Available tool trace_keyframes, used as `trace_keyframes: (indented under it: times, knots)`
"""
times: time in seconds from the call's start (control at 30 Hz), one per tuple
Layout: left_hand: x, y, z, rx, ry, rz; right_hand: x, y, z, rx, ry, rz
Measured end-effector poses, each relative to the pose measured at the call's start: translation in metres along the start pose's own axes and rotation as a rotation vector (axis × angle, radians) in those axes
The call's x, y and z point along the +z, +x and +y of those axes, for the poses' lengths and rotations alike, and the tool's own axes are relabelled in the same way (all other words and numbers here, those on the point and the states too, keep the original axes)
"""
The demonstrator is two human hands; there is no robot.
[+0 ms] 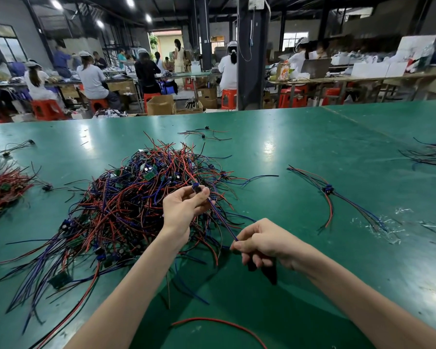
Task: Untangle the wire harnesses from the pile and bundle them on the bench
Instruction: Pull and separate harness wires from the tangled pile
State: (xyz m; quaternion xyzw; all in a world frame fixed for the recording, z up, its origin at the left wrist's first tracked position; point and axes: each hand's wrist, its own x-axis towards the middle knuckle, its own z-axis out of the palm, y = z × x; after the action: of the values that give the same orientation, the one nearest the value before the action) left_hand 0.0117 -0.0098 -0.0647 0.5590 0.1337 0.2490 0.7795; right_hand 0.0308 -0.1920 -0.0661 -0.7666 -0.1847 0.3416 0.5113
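Our left hand (184,206) pinches a plug (196,188) above the pile (126,197); our right hand (264,244) pinches its wires (222,220). One freed harness (328,191) lies aside; the rest looks tangled.

A tangled pile of wire harnesses (136,205) blocks the centre left of the green bench (300,152); one wire harness (222,220) stretches between left hand (181,210) and right hand (264,245) at its lower right. Open surface lies centre right, before a harness bundle (327,191). A red wire (219,322) crosses bottom centre.
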Motion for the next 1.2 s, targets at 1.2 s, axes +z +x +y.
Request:
trace_keyframes:
  times: [1.2]
  knots:
    - [-0.0022, -0.0001, 0.0041, -0.017, -0.025, 0.022, -0.0015, -0.0045, -0.0024, -0.113, -0.020, -0.049]
